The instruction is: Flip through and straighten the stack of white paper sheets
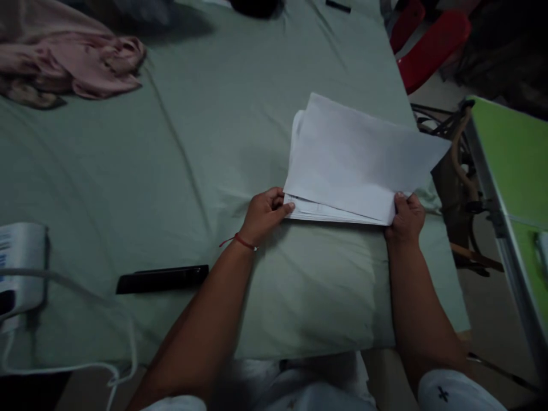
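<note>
Paper stack [355, 154], pinched at its near corners by left hand [266, 216] and right hand [406, 221], is over a green-sheeted surface [222, 125], jutting past its three-o'clock edge; green table [509, 160] at three, red chair [436, 51] at one; sheeting stretches toward pink cloth [92, 63] at ten.

paper stack [351, 162] | white, loose (edges uneven) | over green cloth [222, 125]

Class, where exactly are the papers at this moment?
In the head view, the papers are right of centre over the green cloth, held at their near corners by the left hand and the right hand.
</note>
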A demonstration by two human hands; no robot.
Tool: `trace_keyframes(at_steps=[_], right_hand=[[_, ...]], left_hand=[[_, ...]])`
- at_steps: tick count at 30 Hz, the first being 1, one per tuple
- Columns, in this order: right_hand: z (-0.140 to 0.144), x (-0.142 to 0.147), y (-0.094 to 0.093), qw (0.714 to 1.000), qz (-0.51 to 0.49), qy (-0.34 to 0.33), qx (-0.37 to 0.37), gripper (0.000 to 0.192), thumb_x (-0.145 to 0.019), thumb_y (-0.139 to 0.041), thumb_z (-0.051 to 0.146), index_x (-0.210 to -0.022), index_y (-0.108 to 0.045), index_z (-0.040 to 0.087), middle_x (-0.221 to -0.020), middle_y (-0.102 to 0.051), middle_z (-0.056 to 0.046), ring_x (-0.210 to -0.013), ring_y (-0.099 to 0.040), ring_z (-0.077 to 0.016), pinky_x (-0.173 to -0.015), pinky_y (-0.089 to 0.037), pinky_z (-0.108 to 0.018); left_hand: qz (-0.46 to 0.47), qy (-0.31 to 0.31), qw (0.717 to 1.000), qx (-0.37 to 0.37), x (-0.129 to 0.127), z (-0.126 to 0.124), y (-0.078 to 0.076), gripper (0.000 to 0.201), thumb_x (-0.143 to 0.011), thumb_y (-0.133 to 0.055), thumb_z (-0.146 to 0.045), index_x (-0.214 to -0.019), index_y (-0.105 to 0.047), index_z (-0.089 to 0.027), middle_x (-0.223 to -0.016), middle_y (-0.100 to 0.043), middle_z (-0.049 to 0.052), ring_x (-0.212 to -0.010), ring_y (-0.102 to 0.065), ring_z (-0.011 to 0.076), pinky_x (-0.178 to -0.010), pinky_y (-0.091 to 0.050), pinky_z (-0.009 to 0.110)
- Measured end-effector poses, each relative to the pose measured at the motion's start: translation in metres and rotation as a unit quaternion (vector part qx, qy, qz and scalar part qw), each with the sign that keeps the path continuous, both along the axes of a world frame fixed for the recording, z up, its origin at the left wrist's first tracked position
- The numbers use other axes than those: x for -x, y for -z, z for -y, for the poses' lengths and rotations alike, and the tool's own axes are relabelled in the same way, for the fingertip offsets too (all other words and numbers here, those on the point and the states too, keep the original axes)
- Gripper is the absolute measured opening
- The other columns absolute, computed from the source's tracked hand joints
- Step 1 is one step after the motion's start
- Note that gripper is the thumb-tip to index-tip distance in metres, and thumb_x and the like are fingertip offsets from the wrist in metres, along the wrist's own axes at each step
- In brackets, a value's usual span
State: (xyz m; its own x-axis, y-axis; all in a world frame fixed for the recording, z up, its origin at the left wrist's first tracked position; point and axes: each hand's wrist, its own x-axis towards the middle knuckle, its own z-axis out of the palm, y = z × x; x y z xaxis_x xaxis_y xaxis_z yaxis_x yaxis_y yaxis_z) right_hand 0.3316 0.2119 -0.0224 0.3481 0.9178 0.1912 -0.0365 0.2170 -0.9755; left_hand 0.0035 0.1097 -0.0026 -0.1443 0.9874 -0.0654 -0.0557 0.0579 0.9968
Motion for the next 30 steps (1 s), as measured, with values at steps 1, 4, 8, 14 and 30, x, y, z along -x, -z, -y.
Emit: trace_keyframes(at_steps=[1, 4, 8, 14, 30], right_hand=[[0.0, 0.0, 0.0, 1.0, -0.003, 0.002, 0.001, 0.042, -0.069, -0.089, 0.053, -0.079, -0.063, 0.021, -0.078, -0.06, 0.002, -0.071, -0.054, -0.0126, -0.067, -0.05, -0.027], [0.0, -0.001, 0.0, 1.0, -0.008, -0.005, 0.004, 0.042, -0.068, -0.09, 0.052, -0.078, -0.062, 0.022, -0.077, -0.06, 0.002, -0.071, -0.054, -0.0129, -0.068, -0.051, -0.028], [0.0, -0.004, 0.002, 1.0, -0.018, -0.006, 0.003, 0.04, -0.069, -0.091, 0.048, -0.079, -0.062, 0.022, -0.078, -0.059, 0.003, -0.073, -0.054, -0.0123, -0.068, -0.051, -0.026], [0.0, -0.002, 0.001, 0.999, -0.03, 0.001, 0.014, 0.039, -0.067, -0.091, 0.047, -0.082, -0.066, 0.021, -0.077, -0.062, 0.003, -0.072, -0.057, -0.0125, -0.067, -0.053, -0.027], [0.012, 0.005, -0.012, 0.997, -0.005, -0.067, 0.042, 0.045, -0.064, -0.093, 0.053, -0.086, -0.07, 0.021, -0.083, -0.071, 0.001, -0.072, -0.06, -0.014, -0.065, -0.052, -0.027]], left_hand=[[-0.009, -0.005, 1.0, 0.001, 0.0, 0.0, 0.001, 0.037, -0.075, -0.084, -0.051, -0.083, -0.068, -0.019, -0.063, -0.058, -0.004, -0.056, -0.044, 0.0098, -0.052, -0.031, 0.023], [-0.033, -0.035, 0.999, -0.011, 0.001, -0.001, 0.002, 0.04, -0.082, -0.077, -0.056, -0.072, -0.064, -0.019, -0.059, -0.049, -0.004, -0.055, -0.04, 0.0098, -0.05, -0.028, 0.024], [-0.014, -0.028, 1.0, -0.003, 0.0, 0.0, -0.003, 0.042, -0.082, -0.076, -0.059, -0.075, -0.063, -0.02, -0.058, -0.049, -0.005, -0.052, -0.041, 0.0107, -0.048, -0.031, 0.024], [-0.007, 0.004, 1.0, -0.006, 0.0, 0.001, -0.001, 0.036, -0.074, -0.085, -0.049, -0.079, -0.065, -0.019, -0.062, -0.053, -0.004, -0.056, -0.041, 0.0097, -0.051, -0.029, 0.023], [0.103, -0.088, 0.991, -0.023, 0.001, -0.006, 0.006, 0.04, -0.075, -0.086, -0.053, -0.091, -0.072, -0.019, -0.075, -0.07, 0.0, -0.071, -0.063, 0.0161, -0.069, -0.048, 0.028]])
